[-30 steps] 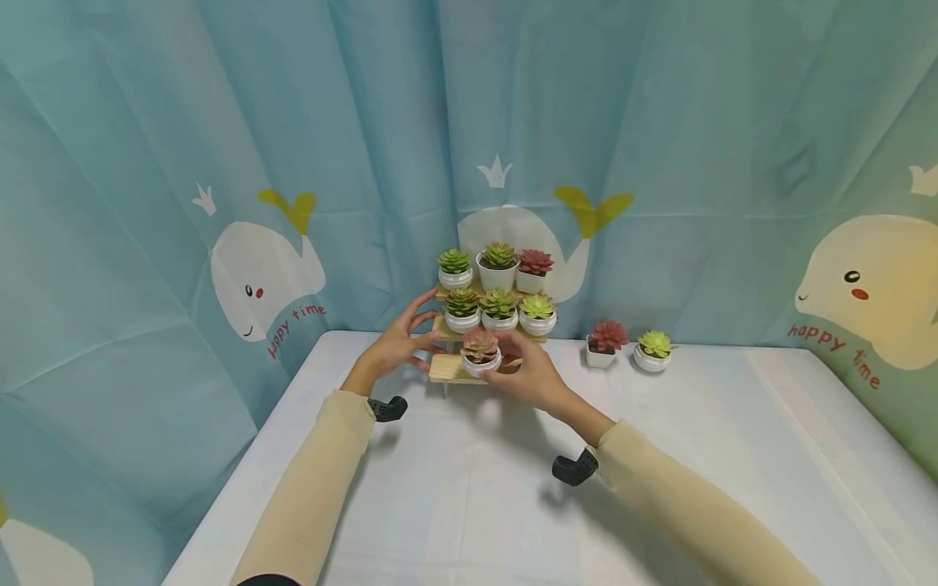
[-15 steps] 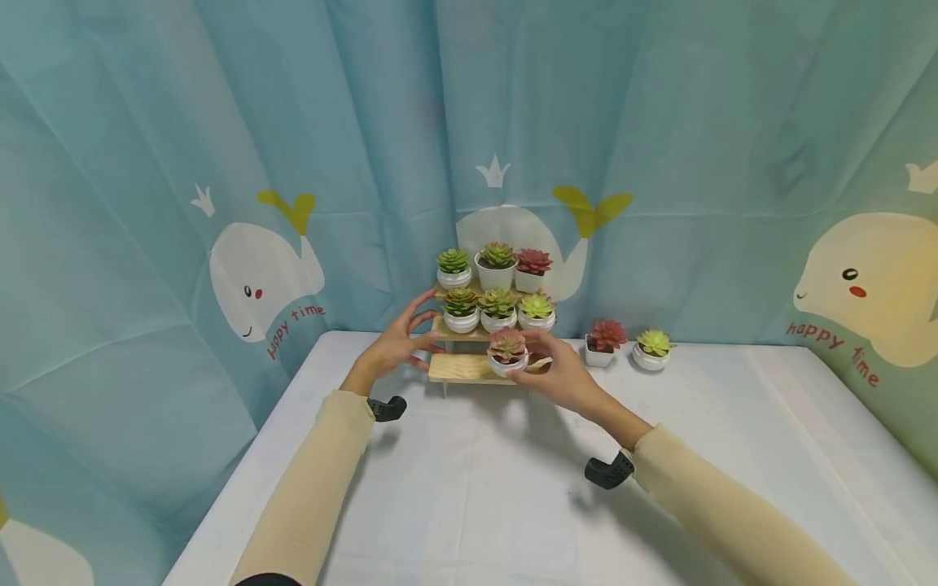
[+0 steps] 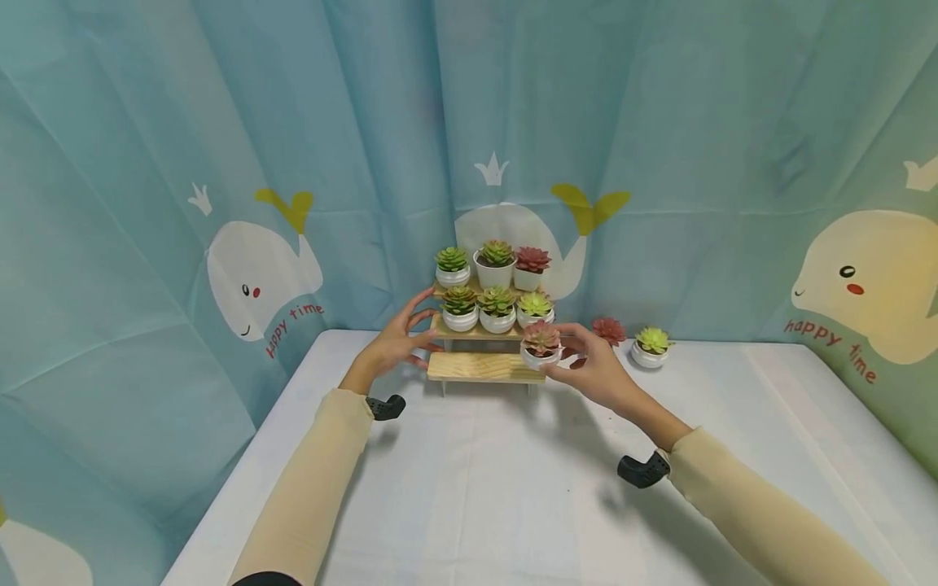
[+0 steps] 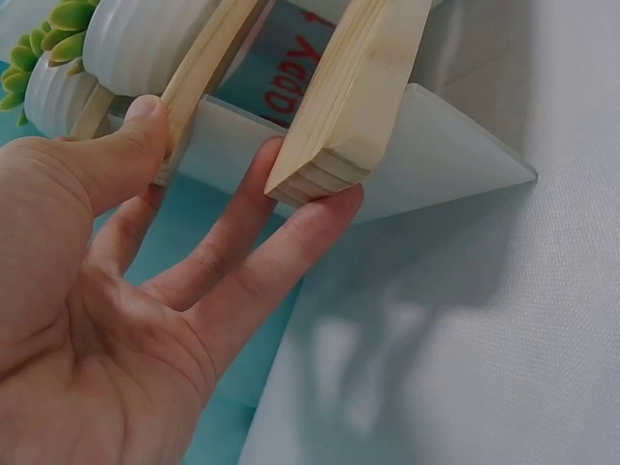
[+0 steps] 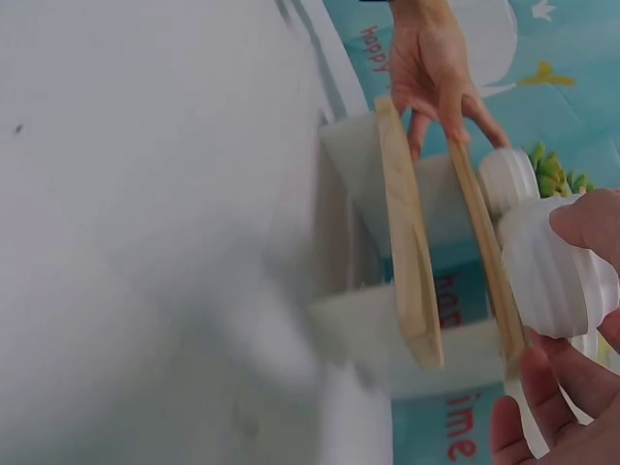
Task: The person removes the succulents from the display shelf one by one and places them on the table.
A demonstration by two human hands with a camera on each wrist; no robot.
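Between thumb and fingers, my right hand [image 3: 597,374] grips the white pot of a pink succulent [image 3: 541,340]. It is at the right end of the lowest tier of a wooden three-tier plant stand [image 3: 476,368], apparently raised off it. The pot's ribbed white side [image 5: 547,271] shows in the right wrist view. My left hand [image 3: 392,348] touches the stand's left side with spread fingers. In the left wrist view, its thumb lies against the middle board [image 4: 184,102] and two fingertips touch the end of the lowest board [image 4: 339,145].
Green succulents [image 3: 498,309] in white pots line the middle tier. Two green ones and a red one [image 3: 532,264] stand on top. Right of the stand, a red succulent [image 3: 608,330], partly behind my right hand, and a yellow-green one [image 3: 650,348] stand on the white table [image 3: 469,505].
My right hand has carried the pink succulent rightward along the front of the lowest tier, from near its middle to its right end. The left hand stays at the stand's left side.
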